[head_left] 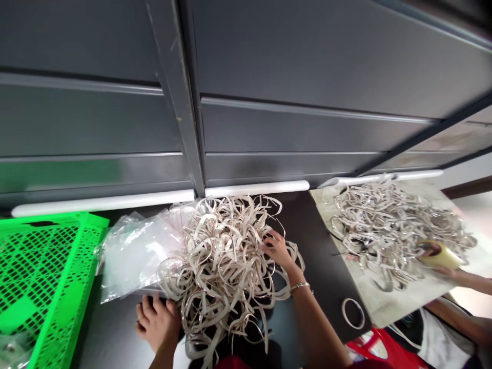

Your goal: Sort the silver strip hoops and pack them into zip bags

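Observation:
A large tangled heap of whitish curled flat strips (226,256) lies on the dark table in front of me. My right hand (277,250), with a bracelet at the wrist, reaches to the heap's right side. Its bent fingers are apart and touch the strips; no strip is plainly gripped. My left hand (158,319) rests on the table at the lower left of the heap, fingers slightly bent and apart, holding nothing. Just beyond it are clear plastic bags (142,251), partly under the heap's left edge.
A green plastic crate (82,287) stands at the left. On the right, a pale board (378,307) bears another heap of strips (384,225), where another person's hand holds a roll of yellowish tape (448,255). A pale ring (353,313) lies near the board. Grey panels rise behind.

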`<state>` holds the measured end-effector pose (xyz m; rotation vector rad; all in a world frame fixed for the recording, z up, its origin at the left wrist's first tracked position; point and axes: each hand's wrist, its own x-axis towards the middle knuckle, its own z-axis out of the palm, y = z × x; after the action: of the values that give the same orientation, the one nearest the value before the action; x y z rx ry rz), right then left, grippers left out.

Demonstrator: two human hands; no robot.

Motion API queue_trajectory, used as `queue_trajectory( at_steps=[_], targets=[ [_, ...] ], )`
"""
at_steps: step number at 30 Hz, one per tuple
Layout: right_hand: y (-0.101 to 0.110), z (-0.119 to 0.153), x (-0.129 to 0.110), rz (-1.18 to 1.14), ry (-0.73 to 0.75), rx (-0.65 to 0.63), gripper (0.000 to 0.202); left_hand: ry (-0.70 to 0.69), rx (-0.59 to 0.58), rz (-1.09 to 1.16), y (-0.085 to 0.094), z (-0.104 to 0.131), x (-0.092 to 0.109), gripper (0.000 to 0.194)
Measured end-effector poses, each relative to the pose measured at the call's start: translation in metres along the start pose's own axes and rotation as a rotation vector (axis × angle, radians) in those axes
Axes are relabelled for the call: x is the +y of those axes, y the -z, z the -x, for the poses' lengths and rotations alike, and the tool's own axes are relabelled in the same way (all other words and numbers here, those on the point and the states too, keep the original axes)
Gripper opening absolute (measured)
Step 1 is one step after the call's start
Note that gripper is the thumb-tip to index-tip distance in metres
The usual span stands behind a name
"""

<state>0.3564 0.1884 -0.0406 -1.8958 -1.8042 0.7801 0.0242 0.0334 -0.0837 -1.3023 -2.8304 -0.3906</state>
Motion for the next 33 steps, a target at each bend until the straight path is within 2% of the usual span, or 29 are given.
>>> queue_trajectory(
  at_steps=[5,8,10,12,14,16,17,18,20,22,25,27,30,33],
  targets=[
    [0.043,0.011,-0.029,-0.126,0.028,0.076,0.031,0.018,-0.018,0.0,0.0,0.0,0.001,0.048],
    [0.069,0.014,-0.055,-0.24,0.008,0.098,0.033,0.016,-0.011,0.014,0.0,0.0,0.002,0.048],
    [0.078,0.018,-0.076,-0.329,0.007,0.093,0.031,0.024,-0.028,0.002,0.001,-0.001,0.002,0.048],
    [0.077,0.023,-0.097,-0.364,0.065,0.029,0.025,0.032,-0.047,-0.012,0.001,-0.001,0.001,0.047],
    [0.068,0.028,-0.113,-0.346,0.192,-0.147,0.019,0.032,-0.056,-0.018,0.002,-0.001,0.001,0.046],
    [0.056,0.029,-0.119,-0.335,0.309,-0.313,0.017,0.031,-0.065,-0.018,0.002,-0.001,0.001,0.045],
    [0.051,0.025,-0.118,-0.297,0.328,-0.32,0.018,0.035,-0.069,-0.019,0.002,-0.001,0.001,0.044],
    [0.046,0.018,-0.114,-0.226,0.313,-0.271,0.021,0.039,-0.072,-0.02,0.002,-0.001,0.0,0.044],
    [0.038,-0.004,-0.1,0.005,0.209,-0.066,0.029,0.041,-0.072,-0.024,0.001,-0.001,0.0,0.043],
    [0.03,-0.031,-0.082,0.126,0.149,-0.002,0.037,0.038,-0.072,-0.027,0.001,-0.001,-0.001,0.044],
    [0.016,-0.065,-0.058,0.224,0.162,-0.114,0.039,0.04,-0.095,-0.033,0.001,-0.001,-0.003,0.044],
    [0.006,-0.076,-0.049,0.28,0.184,-0.204,0.035,0.047,-0.108,-0.04,0.001,-0.002,-0.003,0.043],
    [-0.003,-0.076,-0.041,0.344,0.199,-0.265,0.026,0.049,-0.11,-0.042,0.001,-0.002,-0.003,0.043],
    [0.005,-0.069,-0.037,0.365,0.198,-0.255,0.02,0.04,-0.082,-0.028,0.0,-0.001,-0.002,0.044]
  ],
)
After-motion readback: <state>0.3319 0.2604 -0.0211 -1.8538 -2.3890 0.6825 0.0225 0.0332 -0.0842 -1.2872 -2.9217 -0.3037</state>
